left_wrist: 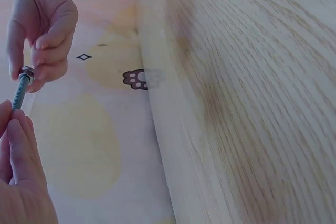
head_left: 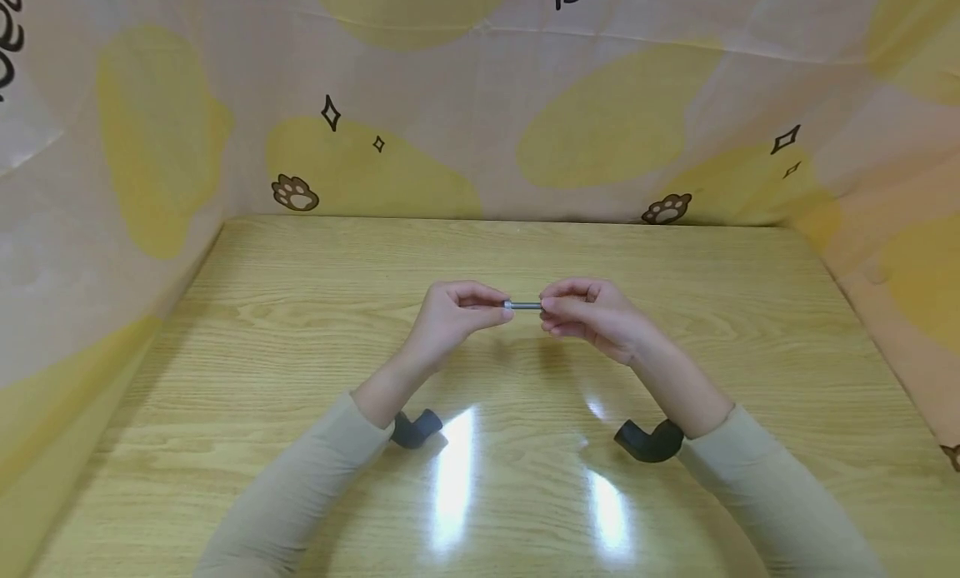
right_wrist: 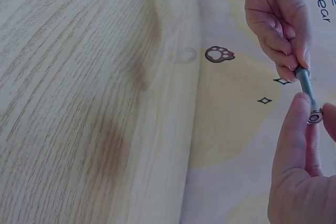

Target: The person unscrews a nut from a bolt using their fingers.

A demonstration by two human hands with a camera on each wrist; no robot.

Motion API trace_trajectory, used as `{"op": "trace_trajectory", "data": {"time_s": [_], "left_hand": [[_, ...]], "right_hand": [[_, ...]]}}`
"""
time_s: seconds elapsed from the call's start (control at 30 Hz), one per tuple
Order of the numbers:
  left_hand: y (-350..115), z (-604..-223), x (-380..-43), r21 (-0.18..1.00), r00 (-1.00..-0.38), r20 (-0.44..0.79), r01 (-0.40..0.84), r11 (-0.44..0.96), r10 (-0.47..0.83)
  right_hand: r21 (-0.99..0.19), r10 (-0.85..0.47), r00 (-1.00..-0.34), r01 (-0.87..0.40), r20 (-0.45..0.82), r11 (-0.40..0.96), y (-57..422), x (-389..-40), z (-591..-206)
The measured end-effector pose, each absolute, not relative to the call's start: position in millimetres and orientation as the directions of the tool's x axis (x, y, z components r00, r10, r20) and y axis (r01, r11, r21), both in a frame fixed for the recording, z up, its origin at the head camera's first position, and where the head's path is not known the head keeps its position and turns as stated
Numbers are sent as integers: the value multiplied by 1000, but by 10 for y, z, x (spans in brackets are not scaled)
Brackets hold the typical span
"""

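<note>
Between the two hands a metal bolt [head_left: 525, 306] is held level over the table. My left hand [head_left: 456, 316] pinches it at the head end with thumb and fingertips. At the other end of the threaded shank sits a nut [right_wrist: 315, 116], which my right hand [head_left: 596, 316] grips between thumb and fingers. From the left wrist, the nut [left_wrist: 26, 72] shows on the shank's far end, with the right fingertips at it. The bolt's head [right_wrist: 302, 72] peeks out beside the left fingertips in the right wrist view.
A light wood-grain table [head_left: 300, 270] lies below the hands. Patterned cloth [head_left: 495, 128] with paw prints and yellow patches hangs at its back and sides. Black curved pieces, one left [head_left: 417, 429] and one right [head_left: 650, 441], show beside the wrists.
</note>
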State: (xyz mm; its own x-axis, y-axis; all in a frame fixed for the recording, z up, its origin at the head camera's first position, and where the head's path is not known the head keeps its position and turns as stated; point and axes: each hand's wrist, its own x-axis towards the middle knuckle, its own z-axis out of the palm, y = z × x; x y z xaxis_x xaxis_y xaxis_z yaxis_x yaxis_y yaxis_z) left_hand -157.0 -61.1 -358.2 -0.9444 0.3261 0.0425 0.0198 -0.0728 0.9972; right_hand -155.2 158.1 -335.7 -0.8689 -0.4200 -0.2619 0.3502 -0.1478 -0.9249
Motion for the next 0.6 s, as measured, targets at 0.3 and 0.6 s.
{"op": "trace_trajectory", "data": {"time_s": [0.3, 0.6], "left_hand": [[-626, -3569, -1556, 996, -942, 45, 17, -85, 334], [-627, -3577, -1567, 997, -946, 37, 13, -77, 323]], "right_hand": [[-928, -443, -863, 339, -242, -154, 1587, -1540, -3375], [-929, -404, -886, 321, -225, -187, 1575, -1548, -3375]]}}
